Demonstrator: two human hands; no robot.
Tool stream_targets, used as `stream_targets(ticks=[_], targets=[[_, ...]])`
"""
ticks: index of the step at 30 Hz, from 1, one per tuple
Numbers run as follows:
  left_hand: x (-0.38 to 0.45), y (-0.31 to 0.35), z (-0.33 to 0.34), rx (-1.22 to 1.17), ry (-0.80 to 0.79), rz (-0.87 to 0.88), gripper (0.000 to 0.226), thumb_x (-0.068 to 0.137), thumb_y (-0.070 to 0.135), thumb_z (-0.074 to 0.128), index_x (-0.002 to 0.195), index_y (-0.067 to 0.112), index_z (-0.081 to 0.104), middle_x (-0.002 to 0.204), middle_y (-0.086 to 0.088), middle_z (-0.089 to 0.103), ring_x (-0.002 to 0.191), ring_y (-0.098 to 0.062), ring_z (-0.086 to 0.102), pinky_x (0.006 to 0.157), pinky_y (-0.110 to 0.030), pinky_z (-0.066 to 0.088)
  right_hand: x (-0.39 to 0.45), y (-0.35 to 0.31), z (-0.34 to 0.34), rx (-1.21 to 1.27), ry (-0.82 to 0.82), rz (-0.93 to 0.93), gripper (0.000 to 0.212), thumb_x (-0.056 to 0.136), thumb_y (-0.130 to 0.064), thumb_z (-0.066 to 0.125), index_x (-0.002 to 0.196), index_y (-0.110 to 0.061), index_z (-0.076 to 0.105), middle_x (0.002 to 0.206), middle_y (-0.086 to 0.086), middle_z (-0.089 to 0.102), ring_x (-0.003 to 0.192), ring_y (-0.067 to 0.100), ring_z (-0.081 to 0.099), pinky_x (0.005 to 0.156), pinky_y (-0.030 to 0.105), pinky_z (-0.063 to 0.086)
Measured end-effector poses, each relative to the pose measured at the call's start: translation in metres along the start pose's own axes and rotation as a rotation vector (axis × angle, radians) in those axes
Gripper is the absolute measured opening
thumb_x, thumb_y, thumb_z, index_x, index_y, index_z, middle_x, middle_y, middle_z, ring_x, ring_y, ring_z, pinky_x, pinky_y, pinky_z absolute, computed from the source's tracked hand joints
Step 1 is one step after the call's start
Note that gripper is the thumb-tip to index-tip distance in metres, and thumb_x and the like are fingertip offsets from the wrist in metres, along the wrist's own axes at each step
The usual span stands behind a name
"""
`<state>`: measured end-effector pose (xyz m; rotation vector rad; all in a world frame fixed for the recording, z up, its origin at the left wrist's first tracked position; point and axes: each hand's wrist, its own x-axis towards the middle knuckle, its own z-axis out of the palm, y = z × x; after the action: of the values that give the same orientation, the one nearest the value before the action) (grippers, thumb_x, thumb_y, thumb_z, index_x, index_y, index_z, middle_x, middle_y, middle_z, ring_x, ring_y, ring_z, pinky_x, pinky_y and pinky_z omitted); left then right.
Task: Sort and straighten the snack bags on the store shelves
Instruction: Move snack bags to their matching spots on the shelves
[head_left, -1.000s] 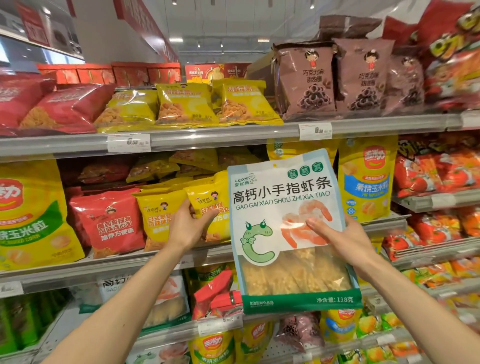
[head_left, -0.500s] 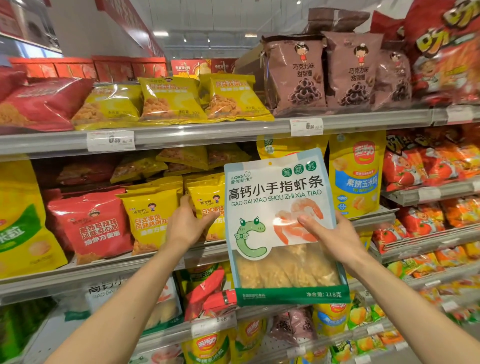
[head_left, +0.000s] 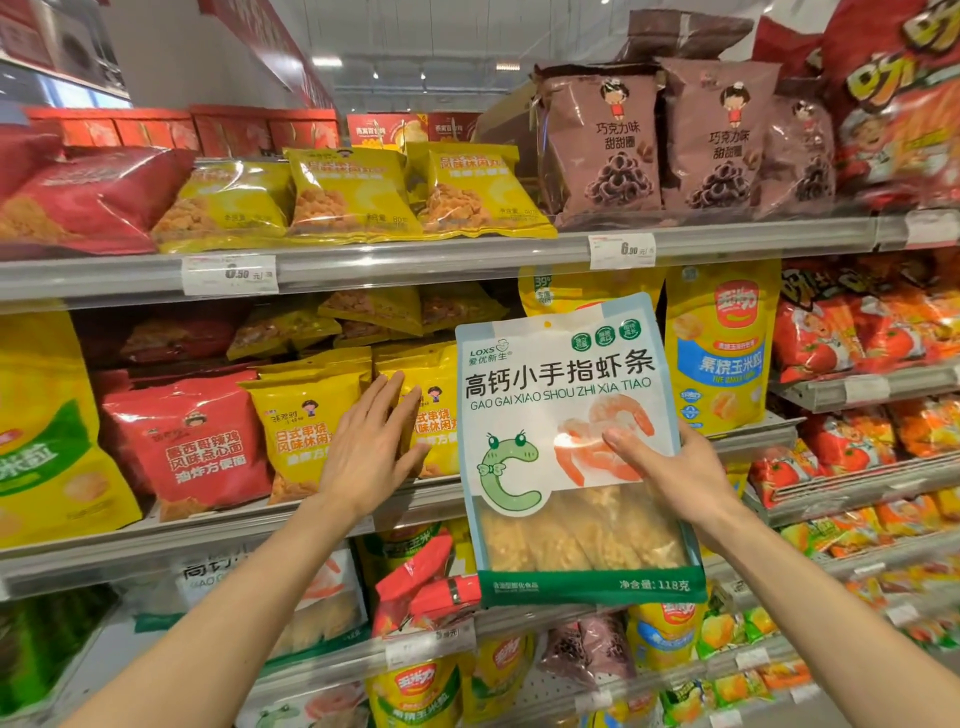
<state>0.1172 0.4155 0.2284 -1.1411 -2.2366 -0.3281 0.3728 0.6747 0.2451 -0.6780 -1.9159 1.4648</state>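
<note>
Now I see middle shelf (head_left: 218, 540) packed with upright yellow snack bags (head_left: 301, 421) beside red bags (head_left: 187, 447). My left hand (head_left: 363, 457): fingers (head_left: 387, 395) straight, spread, pressing flat on yellow bag front. My right hand (head_left: 675, 473) grips white shrimp-stick bag (head_left: 561, 415) at its right edge, thumb across front, bag upright in front of shelf, just right of left hand.

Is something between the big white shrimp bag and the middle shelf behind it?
Yes. Yellow snack bags stand at that shelf's front, where the left hand presses on them. The right hand holds the white shrimp bag before them.
</note>
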Motion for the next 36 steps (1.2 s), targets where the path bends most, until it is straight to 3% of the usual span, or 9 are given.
stream_targets(ticks=[5,9,15,22,25,28,30,33,36], targets=[[-0.033,-0.027,-0.014,0.061,0.233,-0.138,0.056,0.095,0.042,0.055,0.143,0.013,0.053,0.159,-0.017,0.037,0.146,-0.039,0.036,0.114,-0.055,0.03,0.002,0.002,0.01,0.03,-0.028,0.001,0.066,0.065,-0.059,0.088,0.119,-0.028,0.066,0.106,-0.007,0.078,0.096,0.013,0.076,0.092,0.044,0.06],[-0.041,-0.052,-0.013,0.108,0.145,-0.196,0.064,0.094,0.031,0.069,0.151,0.012,0.045,0.168,-0.021,0.018,0.153,-0.041,0.022,0.12,-0.057,0.027,0.001,-0.001,0.024,0.05,-0.062,0.003,0.058,0.07,-0.054,0.087,0.117,-0.028,0.066,0.106,-0.007,0.078,0.094,0.013,0.076,0.093,0.046,0.06],[-0.02,-0.039,-0.003,0.07,0.055,-0.125,0.067,0.09,0.025,0.075,0.149,0.01,0.047,0.167,-0.023,0.021,0.152,-0.043,0.024,0.116,-0.059,0.035,-0.006,-0.004,0.027,0.063,-0.069,-0.009,0.056,0.069,-0.055,0.086,0.115,-0.03,0.067,0.106,-0.005,0.078,0.095,0.016,0.076,0.089,0.045,0.061],[-0.04,-0.037,-0.019,-0.069,0.272,-0.173,0.052,0.095,0.037,0.059,0.141,0.012,0.055,0.161,-0.013,0.038,0.15,-0.034,0.031,0.117,-0.053,0.029,-0.007,-0.004,0.025,0.102,-0.081,0.007,0.063,0.064,-0.058,0.086,0.117,-0.029,0.067,0.104,-0.004,0.079,0.094,0.016,0.077,0.089,0.046,0.061],[-0.05,0.0,-0.031,-0.355,0.292,-0.318,0.04,0.098,0.037,0.06,0.128,0.012,0.062,0.134,-0.007,0.058,0.122,-0.027,0.058,0.102,-0.044,0.045,-0.009,-0.004,0.031,0.155,-0.101,0.002,0.054,0.069,-0.049,0.086,0.115,-0.027,0.068,0.106,-0.003,0.079,0.095,0.015,0.077,0.09,0.043,0.061],[-0.053,0.047,-0.042,-0.85,0.012,-0.541,0.047,0.097,0.05,0.061,0.136,0.024,0.056,0.122,0.01,0.064,0.105,0.002,0.064,0.086,-0.022,0.055,-0.011,-0.005,0.037,0.184,-0.123,0.004,0.044,0.075,-0.043,0.086,0.113,-0.027,0.069,0.105,-0.003,0.079,0.099,0.016,0.076,0.094,0.045,0.059],[-0.054,0.068,-0.04,-1.118,-0.123,-0.605,0.058,0.092,0.058,0.062,0.139,0.028,0.052,0.124,0.014,0.068,0.106,0.005,0.067,0.08,-0.012,0.054,-0.013,-0.002,0.041,0.193,-0.144,0.026,0.053,0.071,-0.05,0.087,0.115,-0.025,0.071,0.104,-0.005,0.08,0.101,0.017,0.076,0.097,0.049,0.058],[-0.062,0.083,-0.037,-1.242,-0.106,-0.662,0.059,0.085,0.057,0.065,0.136,0.027,0.058,0.122,0.014,0.073,0.111,-0.001,0.069,0.086,-0.015,0.054,-0.015,0.004,0.046,0.198,-0.182,0.035,0.047,0.071,-0.052,0.087,0.109,-0.029,0.071,0.1,-0.01,0.08,0.099,0.014,0.076,0.095,0.046,0.059],[-0.077,0.087,-0.039,-1.257,-0.052,-0.73,0.053,0.087,0.049,0.07,0.133,0.023,0.062,0.12,0.01,0.075,0.111,-0.006,0.071,0.096,-0.028,0.055,-0.022,0.012,0.052,0.212,-0.226,0.043,0.022,0.084,-0.034,0.081,0.102,-0.028,0.069,0.087,-0.013,0.079,0.08,0.0,0.075,0.073,0.025,0.062]])
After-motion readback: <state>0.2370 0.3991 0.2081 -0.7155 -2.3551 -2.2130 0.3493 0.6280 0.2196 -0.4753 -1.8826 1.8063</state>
